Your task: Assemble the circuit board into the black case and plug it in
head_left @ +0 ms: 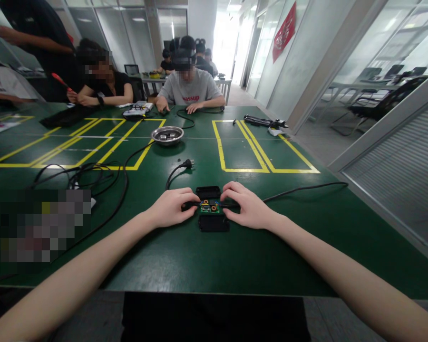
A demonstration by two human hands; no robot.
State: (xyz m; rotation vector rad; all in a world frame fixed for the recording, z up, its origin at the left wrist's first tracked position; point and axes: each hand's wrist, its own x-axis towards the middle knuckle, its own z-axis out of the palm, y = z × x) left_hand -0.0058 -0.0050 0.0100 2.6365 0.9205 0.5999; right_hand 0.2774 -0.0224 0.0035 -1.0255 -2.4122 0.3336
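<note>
A small green circuit board (209,209) with round copper-coloured coils lies between my hands near the table's front. One black plastic case half (208,192) sits behind it, and another case half (214,223) is in front. My left hand (173,207) pinches the black cable at the board's left end. At the right end, my right hand (250,208) has its thumb and fingers closed around the other black cable (303,189), which runs off to the right. A black power plug (188,164) rests behind my left hand. The exact fingertip contact is partly hidden.
On the green table (157,266), a metal bowl (167,135) holds small metallic parts. Tangled black cables (92,175) lie at left beside a blurred-out item. Yellow tape marks rectangles (246,169). A black tool-like object (266,122) lies far right. Across the table, a person (192,88) handles a cable.
</note>
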